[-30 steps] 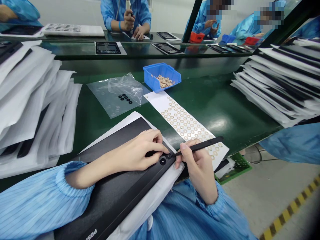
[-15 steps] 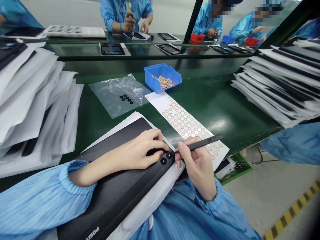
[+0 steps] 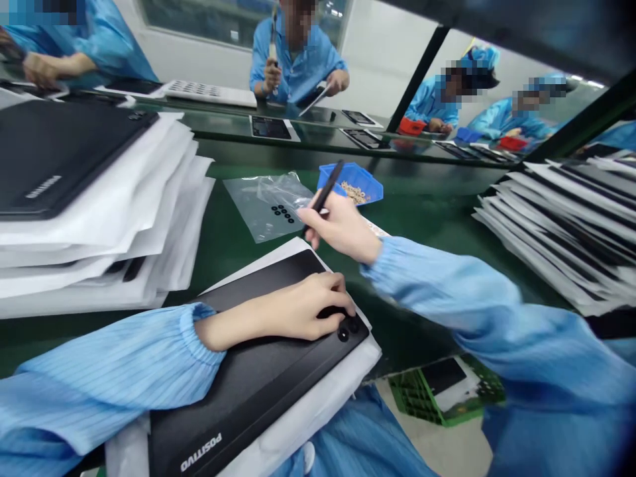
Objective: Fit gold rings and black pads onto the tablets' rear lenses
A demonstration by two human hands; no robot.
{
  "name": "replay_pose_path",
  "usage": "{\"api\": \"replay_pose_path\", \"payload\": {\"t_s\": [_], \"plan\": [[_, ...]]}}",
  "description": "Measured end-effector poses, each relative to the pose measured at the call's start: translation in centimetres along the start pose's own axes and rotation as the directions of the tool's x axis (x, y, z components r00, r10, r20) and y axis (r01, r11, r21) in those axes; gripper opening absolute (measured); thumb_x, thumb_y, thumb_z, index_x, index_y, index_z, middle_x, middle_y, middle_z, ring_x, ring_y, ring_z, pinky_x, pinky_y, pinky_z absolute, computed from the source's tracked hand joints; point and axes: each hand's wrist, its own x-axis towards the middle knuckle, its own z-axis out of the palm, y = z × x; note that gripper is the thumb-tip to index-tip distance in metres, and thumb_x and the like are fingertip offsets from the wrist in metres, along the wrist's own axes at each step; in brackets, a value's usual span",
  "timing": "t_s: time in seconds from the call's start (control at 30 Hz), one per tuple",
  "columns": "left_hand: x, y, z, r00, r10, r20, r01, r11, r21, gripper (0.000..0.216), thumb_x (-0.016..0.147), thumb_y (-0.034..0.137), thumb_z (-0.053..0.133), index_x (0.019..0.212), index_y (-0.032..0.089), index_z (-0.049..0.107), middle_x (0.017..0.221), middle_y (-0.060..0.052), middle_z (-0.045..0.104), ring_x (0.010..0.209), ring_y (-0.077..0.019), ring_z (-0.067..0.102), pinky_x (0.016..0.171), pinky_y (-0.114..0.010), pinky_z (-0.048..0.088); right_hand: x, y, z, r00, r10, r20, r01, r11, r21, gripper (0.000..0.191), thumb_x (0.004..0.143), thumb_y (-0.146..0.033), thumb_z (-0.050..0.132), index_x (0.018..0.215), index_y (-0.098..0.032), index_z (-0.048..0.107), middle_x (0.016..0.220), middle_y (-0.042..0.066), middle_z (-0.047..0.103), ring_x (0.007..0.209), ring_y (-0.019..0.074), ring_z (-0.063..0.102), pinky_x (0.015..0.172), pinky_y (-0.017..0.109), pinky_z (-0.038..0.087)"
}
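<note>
Two hands work apart. Nearest, the left hand [image 3: 293,311] lies palm-down on the matte black tablet back [image 3: 258,384], fingertips beside its two round lens holes [image 3: 348,329], gripping nothing. Farther out, the right hand [image 3: 342,228] pinches a slim black stylus [image 3: 325,192], its tip seemingly over small black rings [image 3: 282,212] on a crinkled clear bag [image 3: 258,202]. I judge this a pick-up step, calling for a fine, steady touch. Beyond sits a blue bin [image 3: 365,182].

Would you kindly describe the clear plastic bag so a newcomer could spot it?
On the green workbench, look beyond the black slab under the left hand. Left of the blue bin lies the clear plastic bag, alone in carrying small black rings.
</note>
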Motion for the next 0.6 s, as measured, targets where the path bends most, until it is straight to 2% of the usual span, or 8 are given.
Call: {"api": "replay_pose_path", "payload": {"t_s": [0.13,0.23,0.3,0.37,0.47,0.53,0.6], "plan": [[-0.1,-0.1,0.1,1.0,0.007,-0.012,-0.006,1.0,0.016,0.024,0.083,0.014,0.05,0.099,0.015,0.067,0.09,-0.006,0.051,0.084,-0.015,0.052,0.085,-0.025,0.043,5.8,2.7,4.4,0.997,-0.071,0.022,0.074,0.98,-0.187,0.017,0.085,-0.02,0.05,0.072,-0.019,0.039,0.053,-0.004,0.056,0.043,0.0102,0.057,0.051,0.022,0.048],[-0.1,-0.3,0.1,1.0,0.012,-0.016,-0.011,1.0,0.026,0.024,0.082,0.013,0.05,0.099,0.015,0.067,0.089,-0.005,0.051,0.084,-0.0147,0.052,0.085,-0.025,0.043,7.1,3.7,5.9,0.993,-0.095,0.076,0.115,0.944,-0.31,0.018,0.083,-0.017,0.053,0.07,-0.019,0.041,0.059,-0.001,0.059,0.055,0.0134,0.061,0.06,0.025,0.049],[-0.1,-0.3,0.2,1.0,0.017,-0.018,-0.017,1.0,0.026,0.023,0.082,0.013,0.051,0.099,0.015,0.066,0.089,-0.005,0.05,0.084,-0.0146,0.052,0.084,-0.025,0.043,7.0,3.3,5.7,0.99,-0.119,0.079,0.139,0.933,-0.332,0.018,0.082,-0.017,0.054,0.069,-0.019,0.042,0.06,0.0,0.059,0.061,0.0154,0.061,0.066,0.027,0.048],[-0.1,-0.4,0.2,0.999,0.027,-0.02,-0.026,0.999,0.024,0.023,0.082,0.013,0.05,0.099,0.015,0.066,0.089,-0.005,0.051,0.084,-0.0147,0.053,0.084,-0.025,0.043,6.5,2.3,4.4,0.986,-0.154,0.067,0.168,0.914,-0.369,0.017,0.084,-0.021,0.052,0.07,-0.019,0.043,0.059,0.0,0.058,0.063,0.016,0.06,0.067,0.028,0.046],[-0.2,-0.4,0.1,0.999,0.023,-0.037,-0.021,0.998,0.063,0.025,0.083,0.013,0.047,0.101,0.014,0.065,0.094,-0.007,0.052,0.088,-0.016,0.052,0.086,-0.027,0.043,4.9,0.7,0.7,0.981,-0.166,0.101,0.195,0.857,-0.477,0.023,0.088,-0.025,0.047,0.066,-0.02,0.042,0.054,-0.001,0.054,0.056,0.0143,0.055,0.063,0.027,0.042],[-0.3,-0.6,0.0,0.997,-0.018,-0.077,0.028,0.991,0.132,0.025,0.083,0.013,0.047,0.102,0.015,0.064,0.096,-0.008,0.052,0.09,-0.0178,0.05,0.088,-0.031,0.042,2.8,0.6,-2.6,0.982,-0.105,0.156,0.176,0.809,-0.56,0.027,0.087,-0.021,0.045,0.061,-0.02,0.041,0.051,-0.002,0.052,0.051,0.0125,0.05,0.06,0.026,0.038],[-0.4,-0.9,0.0,0.986,-0.081,-0.145,0.109,0.974,0.199,0.024,0.084,0.015,0.047,0.102,0.015,0.063,0.097,-0.009,0.051,0.091,-0.0194,0.048,0.088,-0.034,0.041,-0.5,2.0,-5.9,0.988,-0.037,0.152,0.123,0.782,-0.611,0.024,0.083,-0.016,0.048,0.06,-0.02,0.043,0.05,-0.002,0.05,0.047,0.0113,0.047,0.056,0.026,0.035]]}}
